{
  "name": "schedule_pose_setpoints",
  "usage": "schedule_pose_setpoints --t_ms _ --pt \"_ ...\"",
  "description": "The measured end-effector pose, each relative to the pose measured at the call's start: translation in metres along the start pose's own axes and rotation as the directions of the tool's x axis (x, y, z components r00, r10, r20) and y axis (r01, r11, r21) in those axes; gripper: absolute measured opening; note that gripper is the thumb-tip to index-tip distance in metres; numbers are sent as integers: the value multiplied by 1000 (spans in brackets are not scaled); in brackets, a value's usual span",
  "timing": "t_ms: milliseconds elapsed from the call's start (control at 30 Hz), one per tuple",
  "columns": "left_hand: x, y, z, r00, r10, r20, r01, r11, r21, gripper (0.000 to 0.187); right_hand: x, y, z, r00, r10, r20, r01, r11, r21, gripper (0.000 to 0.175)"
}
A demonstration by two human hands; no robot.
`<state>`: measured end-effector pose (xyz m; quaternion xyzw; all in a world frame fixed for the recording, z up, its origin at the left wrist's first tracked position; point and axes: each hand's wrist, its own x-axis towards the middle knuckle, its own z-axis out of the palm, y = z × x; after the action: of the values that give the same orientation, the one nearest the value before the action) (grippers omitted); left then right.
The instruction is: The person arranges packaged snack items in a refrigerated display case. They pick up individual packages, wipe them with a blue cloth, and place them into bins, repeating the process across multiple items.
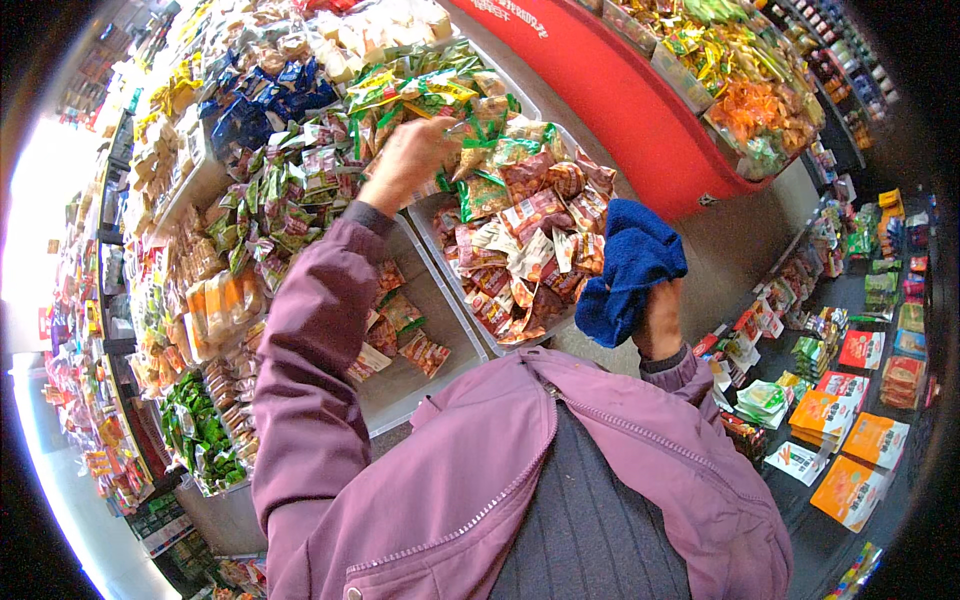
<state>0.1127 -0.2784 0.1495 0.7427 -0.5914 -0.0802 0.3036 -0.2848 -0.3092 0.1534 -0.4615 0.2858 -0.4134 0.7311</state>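
Observation:
Over the heap of green-edged snack packets (484, 195) reaches my left hand (412, 157), its fingers curled down at the packets. Motion blur and the back of the hand hide whether a packet is pinched between the fingertips. My right hand (661, 319) grips a bunched dark blue cloth (637, 262), which covers most of the fingers. Between the hands, a clear plastic bin (480, 330) holds brown and red snack packets (536, 247), with the green-edged ones at its far end. Beside it, a second clear bin (472, 356) has several packets (425, 352) lying on its bottom.
Purple-and-green packets (300, 180) and blue packets (274, 97) are piled to the left. A red display stand (622, 112) curves across the far right, topped with wrapped goods. Shelves of boxed and bagged goods (825, 405) line the right side.

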Motion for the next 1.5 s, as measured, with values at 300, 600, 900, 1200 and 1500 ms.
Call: schedule_pose_setpoints --t_ms 300,600,900,1200,1500 --pt "1 7 40 967 -211 -140 185 967 -176 33 2 3 9 998 2 -71 -5 998 -55 41" --pt "57 -32 -73 885 39 -464 67 976 209 24 -3 2 -9 999 16 -34 -16 1000 2 42" --pt "-52 -9 -7 979 193 62 -201 965 166 39 0 12 -25 989 19 -143 -23 999 -31 44" --pt "-74 -28 -8 998 19 -65 -2 965 263 37 5 4 -8 999 39 -32 -40 999 -21 44" --pt "40 -24 -81 773 490 -402 -148 757 637 28 3 -5 1 998 41 -40 -42 999 -30 49"
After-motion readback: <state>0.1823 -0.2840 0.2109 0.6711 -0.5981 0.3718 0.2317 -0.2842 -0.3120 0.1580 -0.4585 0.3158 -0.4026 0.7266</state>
